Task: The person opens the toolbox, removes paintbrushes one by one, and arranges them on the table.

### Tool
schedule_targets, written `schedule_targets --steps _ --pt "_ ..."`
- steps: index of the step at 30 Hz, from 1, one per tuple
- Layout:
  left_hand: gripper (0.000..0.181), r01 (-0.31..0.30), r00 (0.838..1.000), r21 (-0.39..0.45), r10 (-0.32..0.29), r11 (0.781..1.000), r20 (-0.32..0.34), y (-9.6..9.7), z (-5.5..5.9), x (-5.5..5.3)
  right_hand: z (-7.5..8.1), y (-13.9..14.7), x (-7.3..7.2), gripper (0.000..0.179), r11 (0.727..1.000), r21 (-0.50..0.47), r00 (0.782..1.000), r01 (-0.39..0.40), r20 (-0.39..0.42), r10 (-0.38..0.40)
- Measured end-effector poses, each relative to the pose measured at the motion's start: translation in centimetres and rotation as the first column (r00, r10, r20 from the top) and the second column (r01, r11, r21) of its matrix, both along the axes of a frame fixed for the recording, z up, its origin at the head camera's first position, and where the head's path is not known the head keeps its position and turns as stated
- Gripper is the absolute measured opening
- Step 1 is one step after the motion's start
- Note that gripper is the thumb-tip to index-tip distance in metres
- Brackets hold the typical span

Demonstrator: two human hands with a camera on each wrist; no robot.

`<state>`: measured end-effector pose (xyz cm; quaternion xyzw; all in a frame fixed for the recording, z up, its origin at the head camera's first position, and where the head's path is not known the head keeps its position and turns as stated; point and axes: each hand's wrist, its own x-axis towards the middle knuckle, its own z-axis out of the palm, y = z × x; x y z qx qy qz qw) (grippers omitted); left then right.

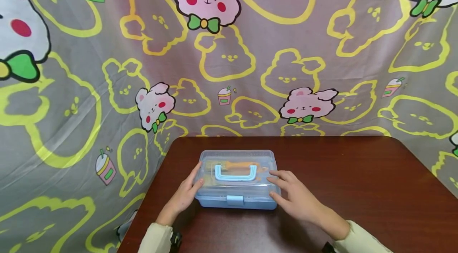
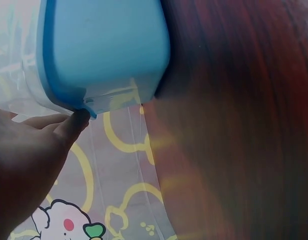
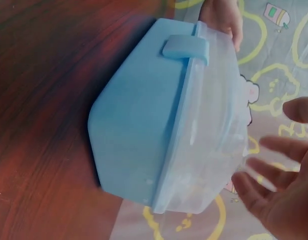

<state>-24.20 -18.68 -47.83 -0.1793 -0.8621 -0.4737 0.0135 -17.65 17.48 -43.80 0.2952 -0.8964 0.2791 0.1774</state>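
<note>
A blue storage box point(image 1: 214, 201) with a clear lid point(image 1: 211, 157) sits on the table, its light blue handle point(image 1: 235, 177) folded flat on top and a blue latch point(image 1: 235, 200) at the front. Orange and yellowish items point(image 1: 237, 164) show through the lid. My left hand point(image 1: 184, 194) lies along the box's left side with fingers extended. In the left wrist view its fingertips point(image 2: 79, 120) touch the lid's rim near a back corner. At the right side, my right hand point(image 1: 295, 197) is spread, fingers lightly bent, fingertips close to the lid with nothing in its grasp.
The dark red-brown wooden table point(image 1: 343, 173) extends right and forward of the box. A patterned cloth point(image 1: 229, 66) with bunny prints hangs behind the table and along its left side.
</note>
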Motion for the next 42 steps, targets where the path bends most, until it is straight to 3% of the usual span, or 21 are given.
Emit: schedule_targets --steps 4,7,10,13,16,17,21,22,23,25,28,32,34,36,39,42 --pt "0.058 -0.010 1.000 0.001 0.010 1.000 0.005 0.2 0.4 0.3 0.1 0.1 0.5 0.034 0.993 -0.019 0.990 -0.116 -0.079 0.114" --pt "0.057 -0.008 1.000 -0.007 0.008 1.000 0.013 0.7 2.0 1.2 -0.1 -0.1 0.8 0.030 0.977 -0.024 0.973 -0.210 -0.101 0.207" --pt "0.056 -0.002 1.000 -0.017 0.002 1.000 0.024 1.1 3.6 2.1 -0.4 -0.5 1.0 0.027 0.950 -0.040 0.951 -0.309 -0.046 0.307" --pt "0.056 0.000 1.000 -0.016 0.000 1.000 0.027 1.2 4.0 2.4 -1.3 -1.0 1.1 0.028 0.919 -0.097 0.913 -0.381 0.114 0.391" --pt "0.056 -0.005 1.000 -0.011 0.005 1.000 0.029 1.2 3.8 2.3 -2.6 -1.5 1.1 0.032 0.897 -0.195 0.842 -0.397 0.311 0.440" --pt "0.056 -0.007 1.000 -0.013 0.007 1.000 0.030 1.2 3.8 2.3 -2.9 -1.6 1.1 0.034 0.893 -0.233 0.807 -0.384 0.385 0.448" --pt "0.056 -0.005 0.999 -0.014 0.005 1.000 0.033 1.2 3.8 2.4 -4.3 -2.5 1.1 0.039 0.874 -0.402 0.637 -0.273 0.605 0.478" --pt "0.056 -0.002 0.999 -0.010 0.003 1.000 0.034 1.2 3.9 2.4 -4.6 -2.7 1.0 0.041 0.862 -0.454 0.582 -0.225 0.647 0.493" --pt "0.056 0.000 0.999 -0.007 0.000 1.000 0.035 1.2 3.9 2.4 -4.9 -3.0 1.0 0.042 0.849 -0.500 0.531 -0.173 0.678 0.508" --pt "0.056 0.005 0.999 -0.001 -0.004 1.000 0.035 1.2 3.9 2.4 -5.3 -3.5 1.0 0.046 0.825 -0.561 0.457 -0.074 0.716 0.528" --pt "0.056 0.009 0.999 0.007 -0.009 1.000 0.038 1.2 4.0 2.3 -5.8 -4.2 0.8 0.051 0.779 -0.625 0.368 0.046 0.736 0.569" --pt "0.056 0.011 0.999 0.003 -0.011 1.000 0.041 1.2 4.0 2.3 -6.3 -5.0 0.7 0.056 0.737 -0.651 0.268 0.185 0.754 0.599" --pt "0.056 0.012 0.999 0.003 -0.012 1.000 0.043 1.2 4.0 2.3 -6.5 -5.4 0.7 0.058 0.715 -0.650 0.229 0.257 0.760 0.609" --pt "0.056 0.011 0.999 0.002 -0.011 1.000 0.046 1.3 4.1 2.4 -6.6 -5.8 0.7 0.061 0.689 -0.653 0.212 0.313 0.756 0.620" --pt "0.056 0.009 0.999 0.002 -0.009 1.000 0.050 1.3 4.2 2.4 -6.8 -6.3 0.6 0.066 0.657 -0.661 0.206 0.363 0.744 0.635" --pt "0.056 0.006 0.998 -0.007 -0.006 1.000 0.055 1.4 4.2 2.5 -6.9 -6.6 0.6 0.071 0.641 -0.666 0.203 0.381 0.737 0.645"
